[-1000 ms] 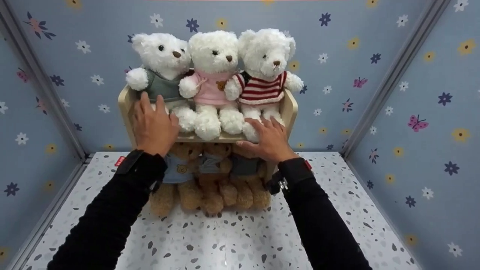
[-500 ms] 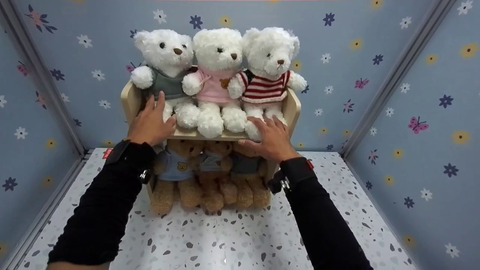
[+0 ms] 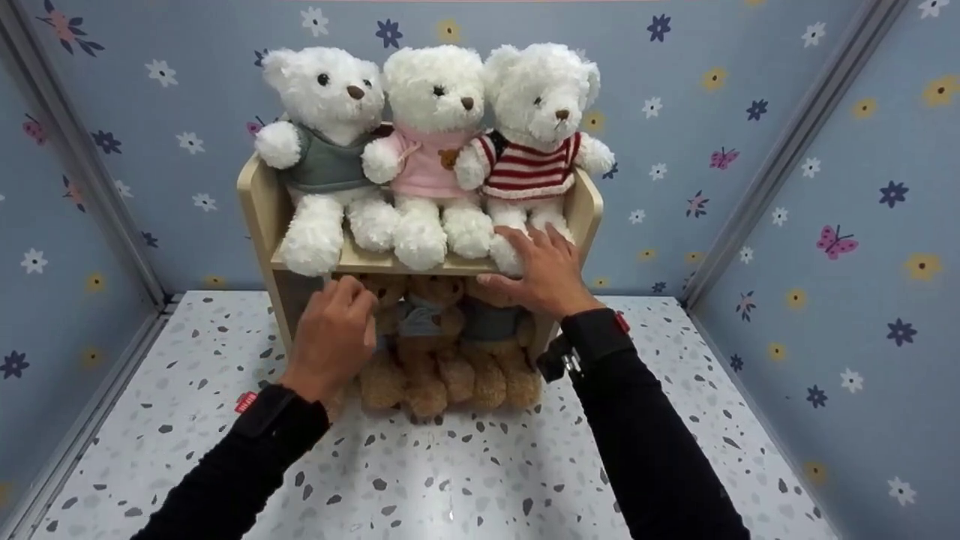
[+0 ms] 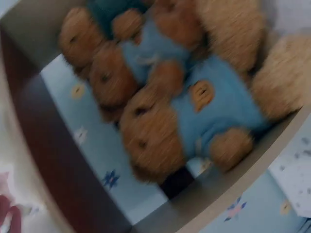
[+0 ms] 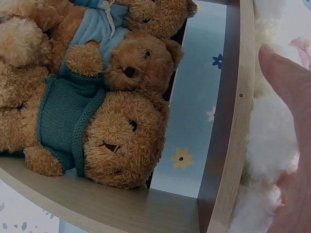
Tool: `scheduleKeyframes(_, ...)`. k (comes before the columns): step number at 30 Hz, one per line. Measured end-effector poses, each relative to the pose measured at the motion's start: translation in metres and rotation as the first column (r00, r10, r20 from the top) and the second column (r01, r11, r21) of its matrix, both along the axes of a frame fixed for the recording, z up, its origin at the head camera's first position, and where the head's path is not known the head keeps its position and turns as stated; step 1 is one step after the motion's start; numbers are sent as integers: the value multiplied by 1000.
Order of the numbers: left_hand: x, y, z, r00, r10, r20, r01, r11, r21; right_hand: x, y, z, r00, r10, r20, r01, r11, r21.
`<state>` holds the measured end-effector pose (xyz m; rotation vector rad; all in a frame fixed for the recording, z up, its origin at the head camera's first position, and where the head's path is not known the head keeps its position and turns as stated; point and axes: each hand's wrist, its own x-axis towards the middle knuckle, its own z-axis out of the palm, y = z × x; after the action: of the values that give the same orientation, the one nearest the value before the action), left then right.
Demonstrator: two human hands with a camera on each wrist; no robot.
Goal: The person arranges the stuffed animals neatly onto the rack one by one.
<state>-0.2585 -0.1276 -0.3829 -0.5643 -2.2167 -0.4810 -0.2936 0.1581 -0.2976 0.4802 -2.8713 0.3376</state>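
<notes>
Below floral walls, left grip (image 3: 334, 337) curls at brown bear (image 4: 194, 121); right grip (image 3: 544, 274) spread on white bear (image 3: 536, 142).

I see three white bears (image 3: 435, 150) at the upper centre, in a grey-green top, a pink top and a red-and-white striped sweater (image 3: 529, 171). Below sit brown bears (image 3: 442, 345) in light blue and teal tops. The shelf (image 3: 259, 210) is pale wood. Walls (image 3: 825, 187) are blue with flowers and butterflies; the floor (image 3: 450, 480) is white, speckled dark. Sleeves (image 3: 645, 450) are black.
</notes>
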Motion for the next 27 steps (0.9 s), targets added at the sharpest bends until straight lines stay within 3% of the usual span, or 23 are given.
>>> scheduleKeyframes(1, 0, 0, -10, 994, 22, 109, -19, 999, -33, 0, 0, 0, 1000, -2, -3, 2, 1000, -1)
scheduleKeyframes(2, -1, -1, -19, 974, 60, 216, -45, 996, -75, -1, 0, 0, 1000, -3, -4, 3, 1000, -5)
scheduleKeyframes(4, -5, -4, -37, 917, 132, 377, -86, 987, -136, -1, 0, -1, 1000, -7, 3, 7, 1000, -11)
scheduleKeyframes(5, -7, -6, -46, 899, 154, 410, -99, 983, -152, -1, 0, -2, 1000, -4, 6, 4, 1000, -16)
scheduleKeyframes(9, -17, -19, -73, 868, 197, 456, -122, 974, -189, -1, -4, -5, 1000, 1, 19, 0, 1000, -23)
scheduleKeyframes(12, -26, -28, -88, 869, 220, 442, -145, 970, -197, 0, -6, -6, 1000, -4, 20, 4, 1000, -22)
scheduleKeyframes(13, -26, -30, -87, 849, 227, 478, -146, 969, -202, 0, -6, -6, 1000, -6, 21, 6, 1000, -21)
scheduleKeyframes(17, -22, -33, -81, 825, 211, 524, -154, 977, -150, 0, -8, -3, 1000, 3, 21, -2, 1000, -17)
scheduleKeyframes(18, -21, -32, -78, 802, 205, 561, -154, 978, -138, 0, -8, -2, 1000, 7, 19, -6, 1000, -16)
scheduleKeyframes(19, -20, -31, -73, 765, 202, 612, -153, 979, -131, 0, -8, -1, 1000, 9, 19, -9, 1000, -12)
scheduleKeyframes(20, -21, -31, -74, 751, 198, 630, -155, 980, -124, 0, -8, -1, 1000, 11, 18, -11, 1000, -10)
scheduleKeyframes(21, -23, -31, -75, 722, 199, 663, -150, 980, -131, 0, -7, 0, 1000, 15, 16, -15, 1000, -9)
scheduleKeyframes(23, -26, -29, -75, 684, 184, 706, -128, 983, -133, 0, -5, 0, 1000, 14, 21, -13, 1000, -5)
scheduleKeyframes(25, -25, -28, -74, 669, 164, 725, -101, 986, -130, 0, -2, 0, 1000, 7, 25, -7, 1000, -5)
scheduleKeyframes(27, -23, -25, -73, 701, 101, 706, -51, 994, -92, -1, 3, 0, 1000, 4, 26, -4, 1000, -9)
